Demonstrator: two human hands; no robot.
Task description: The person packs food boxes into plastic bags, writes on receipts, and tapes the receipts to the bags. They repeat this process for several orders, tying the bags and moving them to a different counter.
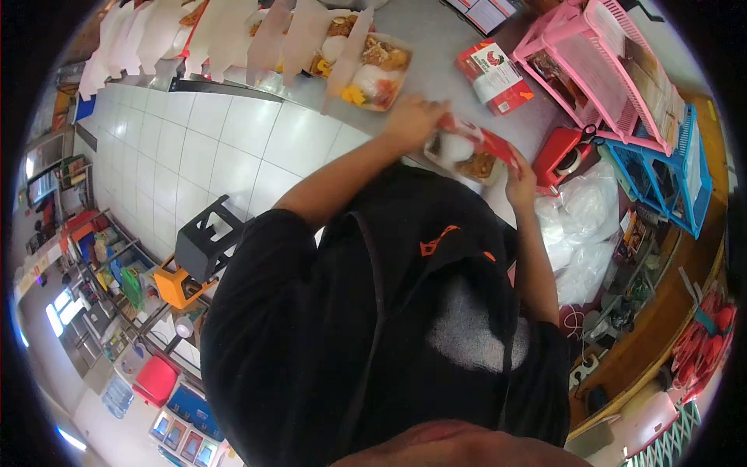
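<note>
Close to my body is an open cardboard meal box (490, 169), with white rice and brown fried food inside. Its red lid flap (484, 140) stands up along the far side. My left hand (416, 123) is at the left end of the flap, fingers curled on its edge and slightly blurred. At the other end, my right hand (520, 177) grips the red flap at the box's right corner. To the left of my left hand, another open meal box (377, 74) shows rice, fried food and orange-yellow garnish.
Several open boxes with raised pale lids (268, 39) line the counter leftward. A red-and-white packet (495, 76) lies ahead. At right are a pink rack (607, 70), a blue basket (669, 175), a red tape dispenser (562, 158) and plastic bags (580, 233). A black stool (210, 241) stands left.
</note>
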